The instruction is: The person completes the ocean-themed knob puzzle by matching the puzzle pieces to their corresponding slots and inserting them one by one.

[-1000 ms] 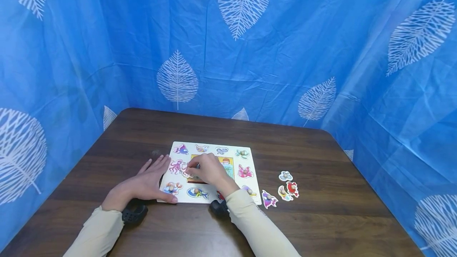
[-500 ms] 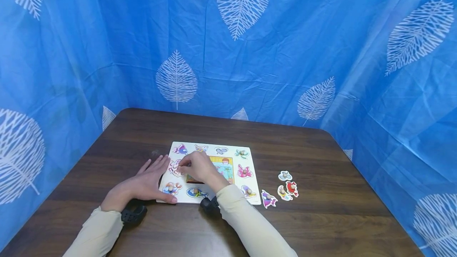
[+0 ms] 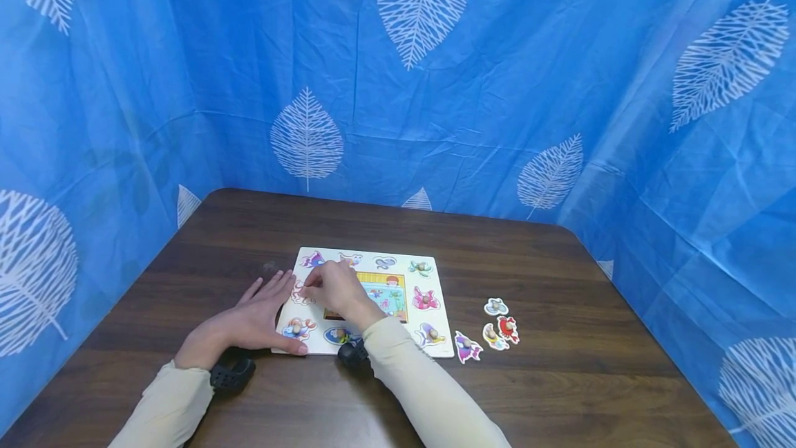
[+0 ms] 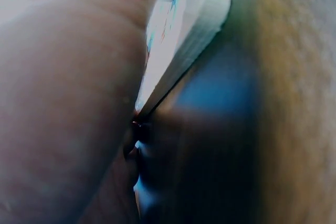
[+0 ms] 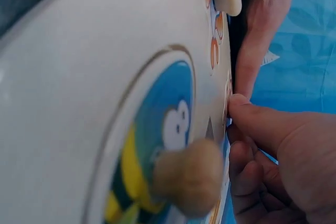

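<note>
A white wooden knob puzzle board with sea-animal pictures lies on the brown table. My left hand rests against its left side, fingers spread and thumb along the front edge. Over the left-middle recess, my right hand pinches a pink octopus piece, mostly covered by the fingers. In the right wrist view the right thumb and fingers meet at the board's surface; the piece's knob is hidden there. Close by sit a lobster piece and a blue-and-yellow fish piece, both in the board.
Loose pieces lie right of the board: a purple fish, a red crab, a yellowish piece and a greyish one. A pink starfish piece sits in the board. Blue leaf-patterned curtains surround the table.
My right hand has moved left across the board with the octopus piece, from beside the left-middle recess to over it. The left hand has stayed in place.
</note>
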`<state>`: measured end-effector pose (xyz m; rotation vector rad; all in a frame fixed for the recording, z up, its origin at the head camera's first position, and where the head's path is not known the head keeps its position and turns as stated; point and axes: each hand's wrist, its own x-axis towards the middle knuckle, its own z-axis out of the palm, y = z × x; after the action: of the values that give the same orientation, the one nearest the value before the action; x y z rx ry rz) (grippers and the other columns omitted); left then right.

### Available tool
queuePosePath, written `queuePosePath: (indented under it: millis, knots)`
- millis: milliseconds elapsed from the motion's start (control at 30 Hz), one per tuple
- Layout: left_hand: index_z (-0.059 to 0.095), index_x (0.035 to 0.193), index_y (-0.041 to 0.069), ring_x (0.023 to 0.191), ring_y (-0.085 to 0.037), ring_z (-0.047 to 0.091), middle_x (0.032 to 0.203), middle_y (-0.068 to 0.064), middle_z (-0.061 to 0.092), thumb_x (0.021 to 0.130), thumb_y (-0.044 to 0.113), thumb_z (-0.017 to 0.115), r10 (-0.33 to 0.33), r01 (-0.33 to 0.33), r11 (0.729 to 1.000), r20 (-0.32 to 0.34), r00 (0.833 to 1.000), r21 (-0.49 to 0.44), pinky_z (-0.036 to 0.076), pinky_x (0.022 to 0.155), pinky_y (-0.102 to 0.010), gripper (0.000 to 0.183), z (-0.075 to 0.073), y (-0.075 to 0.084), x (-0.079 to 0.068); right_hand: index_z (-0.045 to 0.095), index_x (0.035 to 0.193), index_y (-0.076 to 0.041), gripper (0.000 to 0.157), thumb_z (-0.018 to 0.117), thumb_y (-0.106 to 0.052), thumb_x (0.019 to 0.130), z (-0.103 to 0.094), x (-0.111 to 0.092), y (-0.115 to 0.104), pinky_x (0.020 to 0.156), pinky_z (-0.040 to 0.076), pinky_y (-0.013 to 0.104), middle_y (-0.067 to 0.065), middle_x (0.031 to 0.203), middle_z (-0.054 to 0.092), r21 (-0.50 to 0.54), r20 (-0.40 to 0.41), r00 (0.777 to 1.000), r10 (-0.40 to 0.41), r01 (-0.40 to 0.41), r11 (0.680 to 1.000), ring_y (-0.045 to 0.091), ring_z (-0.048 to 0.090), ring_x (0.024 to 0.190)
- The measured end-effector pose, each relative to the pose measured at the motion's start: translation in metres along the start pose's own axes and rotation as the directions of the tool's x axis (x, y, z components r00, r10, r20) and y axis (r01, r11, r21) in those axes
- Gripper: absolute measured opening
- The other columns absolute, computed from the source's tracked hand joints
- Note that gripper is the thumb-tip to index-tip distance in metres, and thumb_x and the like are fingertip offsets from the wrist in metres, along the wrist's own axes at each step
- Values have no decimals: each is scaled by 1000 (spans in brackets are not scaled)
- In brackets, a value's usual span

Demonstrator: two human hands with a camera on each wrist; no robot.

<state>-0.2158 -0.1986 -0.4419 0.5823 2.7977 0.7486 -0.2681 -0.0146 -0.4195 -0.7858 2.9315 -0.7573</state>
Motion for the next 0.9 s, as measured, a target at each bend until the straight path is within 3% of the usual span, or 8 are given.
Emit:
queuePosePath:
  millis: [100,267,333,500,633,900]
  knots:
    - [20,159,-10,156,-50,10,168,-31,15,70,70,82,-3,3,1000,0,1000,-3,1,122,-70,135,-1,0,-1,84,100,-16,12,81,-24,92,2,1,0,77,50,17,-8,90,80,-14,-3,1000,-2,1,1000,0,67,80]
    - [19,159,-10,156,-50,10,168,-31,15,70,71,81,-13,13,1000,5,1000,-1,1,122,-70,136,-2,1,-1,83,104,-18,14,79,-26,93,2,1,-1,102,48,28,-9,92,80,-13,4,1000,14,-14,1000,0,68,86]
    - [19,159,-10,156,-50,9,168,-31,14,69,72,81,-17,17,1000,7,1000,2,1,122,-70,136,-2,1,-1,83,105,-18,15,79,-25,94,1,0,-2,103,47,28,-9,94,80,-9,13,1000,21,-21,1000,0,68,87]
    - [20,159,-10,156,-50,9,168,-30,14,69,73,80,-24,24,1000,11,1000,0,0,123,-70,136,-2,1,-2,82,109,-17,17,78,-24,94,0,-5,-3,84,55,17,-7,100,80,3,32,999,25,-25,1000,2,70,91]
    - [19,159,-10,156,-50,9,168,-31,14,70,71,81,-18,18,1000,14,1000,-8,0,122,-70,136,-2,2,-3,82,110,-18,17,78,-25,94,-2,-9,-2,84,54,16,-7,103,80,-3,25,1000,9,-9,1000,3,71,96]
    - [20,159,-11,155,-51,11,168,-32,15,70,68,84,7,-7,1000,6,1000,2,4,122,-71,135,-2,3,-3,82,109,-17,17,77,-26,95,-9,-24,8,71,49,14,-8,100,80,10,-28,998,-60,60,998,-3,62,75]
